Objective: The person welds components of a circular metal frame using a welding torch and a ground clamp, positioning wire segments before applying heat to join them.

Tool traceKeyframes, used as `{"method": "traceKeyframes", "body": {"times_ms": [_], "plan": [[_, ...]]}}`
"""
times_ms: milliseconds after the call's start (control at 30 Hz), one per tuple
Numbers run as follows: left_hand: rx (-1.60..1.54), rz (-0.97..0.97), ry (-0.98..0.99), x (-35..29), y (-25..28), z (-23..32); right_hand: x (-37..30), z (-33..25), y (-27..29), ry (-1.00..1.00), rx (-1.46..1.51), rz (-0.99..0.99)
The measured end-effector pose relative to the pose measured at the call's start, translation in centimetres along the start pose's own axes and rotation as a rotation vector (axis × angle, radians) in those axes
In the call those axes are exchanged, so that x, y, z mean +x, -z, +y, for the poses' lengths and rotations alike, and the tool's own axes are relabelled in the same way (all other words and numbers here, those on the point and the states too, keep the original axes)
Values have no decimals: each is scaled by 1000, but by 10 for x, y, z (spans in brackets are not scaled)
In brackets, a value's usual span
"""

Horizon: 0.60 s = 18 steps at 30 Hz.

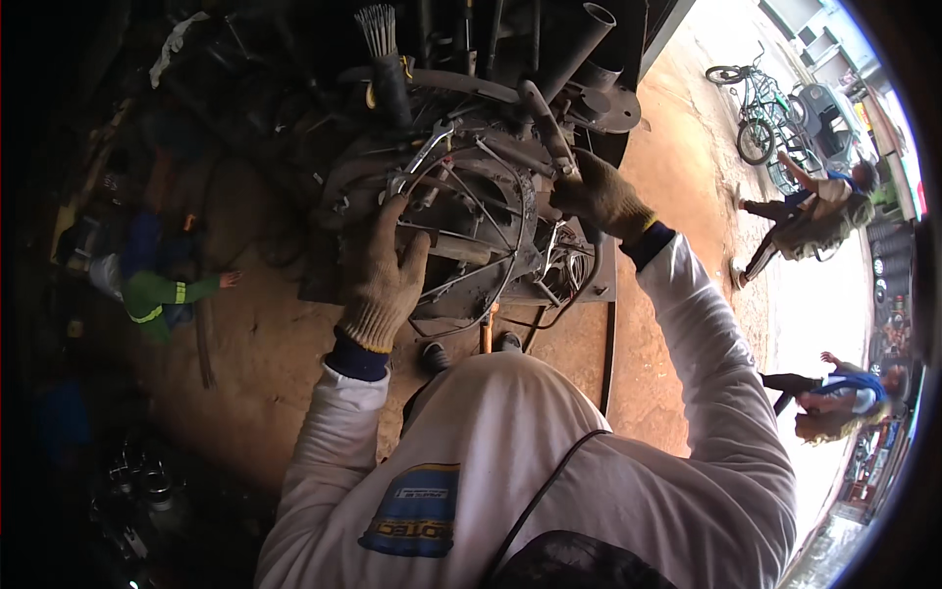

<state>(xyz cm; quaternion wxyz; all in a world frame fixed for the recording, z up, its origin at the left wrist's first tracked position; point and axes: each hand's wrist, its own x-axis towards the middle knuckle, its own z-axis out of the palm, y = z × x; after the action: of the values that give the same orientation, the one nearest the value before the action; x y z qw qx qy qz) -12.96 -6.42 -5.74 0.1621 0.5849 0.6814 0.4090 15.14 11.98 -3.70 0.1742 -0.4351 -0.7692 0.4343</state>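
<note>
My left hand [383, 280], in a knitted work glove, is over the left side of a cluttered metal bench. Its index finger stretches toward the lower end of a silvery wrench [429, 147], and the thumb is spread apart. The other fingers are partly hidden. On the right, my gloved right hand [603, 199] closes around the lower end of a worn grey metal bar [546, 126]. Between my hands lies a thin wheel-like hoop [515, 257] with spokes, over a short rod [459, 248] and other dark metal parts.
A brush [378, 34] stands upright behind the wrench. A thick pipe [579, 49] and a round flange [613, 110] are at the back right. A person in green [162, 294] crouches left. Two people [810, 221] walk outside at right, near bicycles [760, 108].
</note>
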Motion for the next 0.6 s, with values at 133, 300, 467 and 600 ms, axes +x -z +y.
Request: {"method": "traceKeyframes", "body": {"times_ms": [133,300,467,600], "plan": [[75,92,-73,-6,10,2,26,-19,13,-2,-149,30],[4,126,-4,-2,35,-5,32,-67,10,-84,-283,57],[-147,181,-51,35,50,-40,14,-48,10,59,-145,176],[-210,207,-86,104,48,-72,-24,-20,-3,-76,203,272]]}}
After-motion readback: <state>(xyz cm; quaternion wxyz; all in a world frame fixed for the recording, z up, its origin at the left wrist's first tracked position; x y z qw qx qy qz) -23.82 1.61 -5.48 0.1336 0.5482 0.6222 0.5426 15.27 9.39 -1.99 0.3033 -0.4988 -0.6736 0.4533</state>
